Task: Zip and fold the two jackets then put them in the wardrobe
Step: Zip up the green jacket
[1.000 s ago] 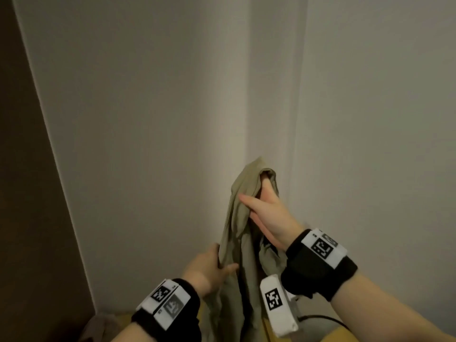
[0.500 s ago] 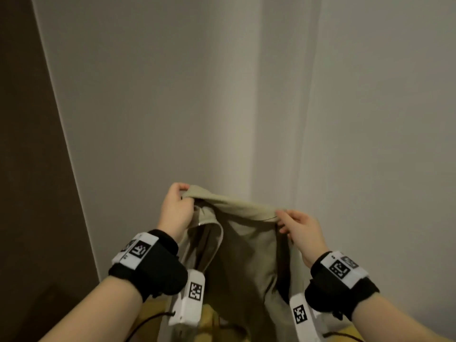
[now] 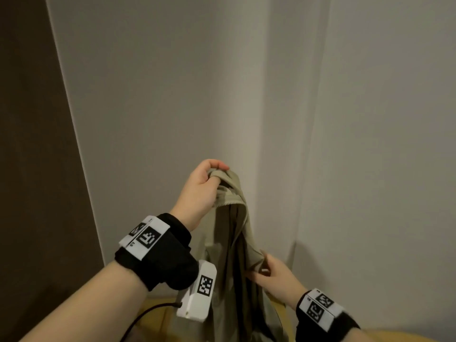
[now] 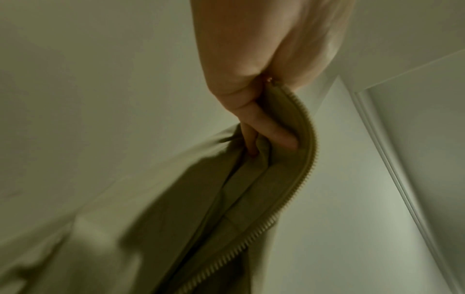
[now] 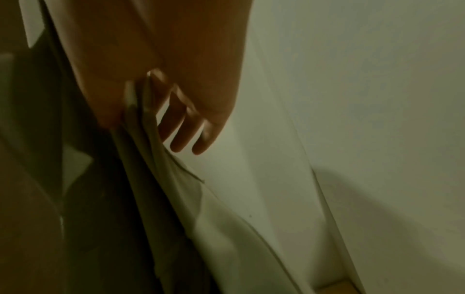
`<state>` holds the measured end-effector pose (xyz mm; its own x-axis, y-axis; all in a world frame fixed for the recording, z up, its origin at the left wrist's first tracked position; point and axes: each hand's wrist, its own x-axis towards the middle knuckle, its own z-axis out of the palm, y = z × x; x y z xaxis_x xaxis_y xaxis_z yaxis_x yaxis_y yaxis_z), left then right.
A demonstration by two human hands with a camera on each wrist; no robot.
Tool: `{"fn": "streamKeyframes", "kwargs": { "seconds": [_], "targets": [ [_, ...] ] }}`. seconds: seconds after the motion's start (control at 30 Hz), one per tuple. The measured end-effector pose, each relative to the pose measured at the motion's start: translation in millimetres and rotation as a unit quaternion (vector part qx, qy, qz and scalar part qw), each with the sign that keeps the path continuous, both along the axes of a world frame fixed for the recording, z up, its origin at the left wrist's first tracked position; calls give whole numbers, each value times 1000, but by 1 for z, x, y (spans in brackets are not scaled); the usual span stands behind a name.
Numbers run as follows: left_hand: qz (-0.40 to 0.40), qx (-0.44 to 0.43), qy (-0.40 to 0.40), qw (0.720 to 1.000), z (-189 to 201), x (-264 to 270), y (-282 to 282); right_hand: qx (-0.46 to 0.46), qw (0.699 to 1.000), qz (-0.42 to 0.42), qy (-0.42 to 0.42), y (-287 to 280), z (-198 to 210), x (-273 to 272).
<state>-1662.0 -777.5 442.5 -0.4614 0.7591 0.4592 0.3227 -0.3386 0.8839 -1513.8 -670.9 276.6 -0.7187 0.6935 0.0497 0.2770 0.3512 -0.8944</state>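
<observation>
An olive-green jacket hangs bunched in front of a wall corner, its zip open. My left hand is raised and grips its top edge by the collar. In the left wrist view the fingers curl into the fabric beside the zip teeth. Lower and to the right, my right hand pinches a fold of the jacket's side. In the right wrist view thumb and forefinger hold the cloth while the other fingers stay loosely extended. No second jacket or wardrobe interior is visible.
Pale walls meet in a corner just behind the jacket. A dark brown panel stands at the left. A yellow surface lies below the hands, with a black cable running from the left wrist camera.
Half a second ago both hands held the top edge spread wide at one height. Now the left hand is higher, the right has dropped to the side, and the jacket hangs bunched.
</observation>
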Motion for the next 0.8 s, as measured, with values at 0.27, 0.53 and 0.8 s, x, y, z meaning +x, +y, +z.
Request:
{"fn": "streamKeyframes", "kwargs": {
  "seconds": [0.27, 0.53, 0.8],
  "targets": [
    [50, -1, -4, 999, 0, -19, -7, 21, 983, -163, 82, 26, 11, 21],
    [270, -90, 348, 893, -2, -46, -19, -46, 973, -224, 44, 56, 65, 34],
    [81, -129, 145, 978, -13, -51, -28, 2, 965, -245, 89, 55, 95, 29]
  ]
}}
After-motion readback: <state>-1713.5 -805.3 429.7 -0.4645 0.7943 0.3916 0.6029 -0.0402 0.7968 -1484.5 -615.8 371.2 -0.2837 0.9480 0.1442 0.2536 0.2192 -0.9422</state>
